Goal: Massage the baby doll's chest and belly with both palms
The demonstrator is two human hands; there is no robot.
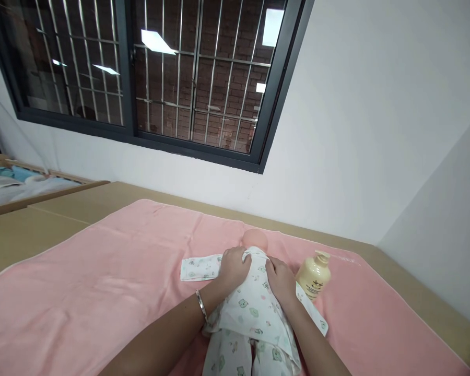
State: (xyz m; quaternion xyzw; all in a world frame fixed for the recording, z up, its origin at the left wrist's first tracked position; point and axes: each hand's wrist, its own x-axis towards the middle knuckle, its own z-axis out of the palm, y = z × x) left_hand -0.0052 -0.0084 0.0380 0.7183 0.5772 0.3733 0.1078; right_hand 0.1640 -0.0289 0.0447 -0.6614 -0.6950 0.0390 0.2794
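Note:
A baby doll lies on its back on a pink blanket (113, 261), its bare head (255, 239) toward the wall. It wears a white printed baby top (254, 297) and matching trousers (229, 355). My left hand (235, 266), below a silver bangle (201, 305), grips the top at the collar on the left. On the collar's other side, my right hand (280, 277) has its fingers closed on the cloth. One sleeve (199, 268) stretches out flat to the left; the other slants down to the right, partly behind my forearm. The doll's face is hidden.
A pale yellow pump bottle (314, 274) stands on the blanket close to my right hand. The tan tabletop (58, 224) shows around the blanket. Behind are a white wall (356, 130) and a barred window (196, 78). A wooden-edged box (47, 198) with cloths is at the left.

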